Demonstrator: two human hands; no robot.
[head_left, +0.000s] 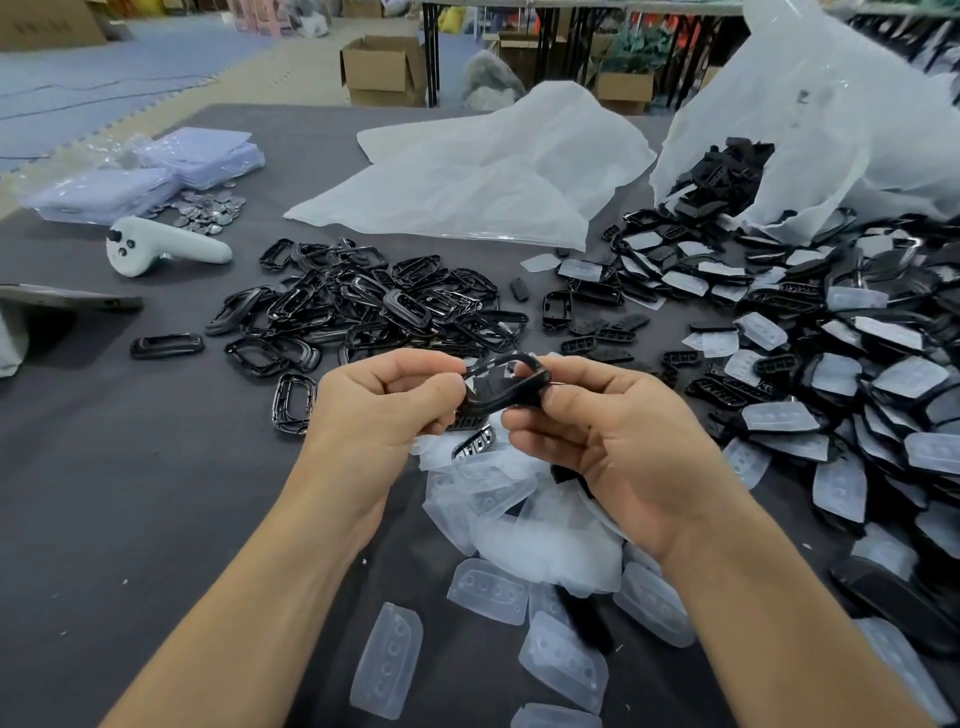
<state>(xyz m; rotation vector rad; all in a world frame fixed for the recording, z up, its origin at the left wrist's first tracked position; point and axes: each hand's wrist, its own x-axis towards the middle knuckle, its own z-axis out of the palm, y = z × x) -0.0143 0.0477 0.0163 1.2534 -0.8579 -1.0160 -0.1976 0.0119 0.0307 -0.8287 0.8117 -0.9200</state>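
Both hands' fingers (447, 387) curl tight — pinching one black frame (506, 387).

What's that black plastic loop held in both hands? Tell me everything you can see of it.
The glossy black plastic frame is a rounded, elongated ring with an open middle, seemingly hard moulded plastic with shiny highlights. It is held tilted above the dark table: the left hand pinches its left end, the right hand its right end. Whether the ribbed black piece just below is attached cannot be told.
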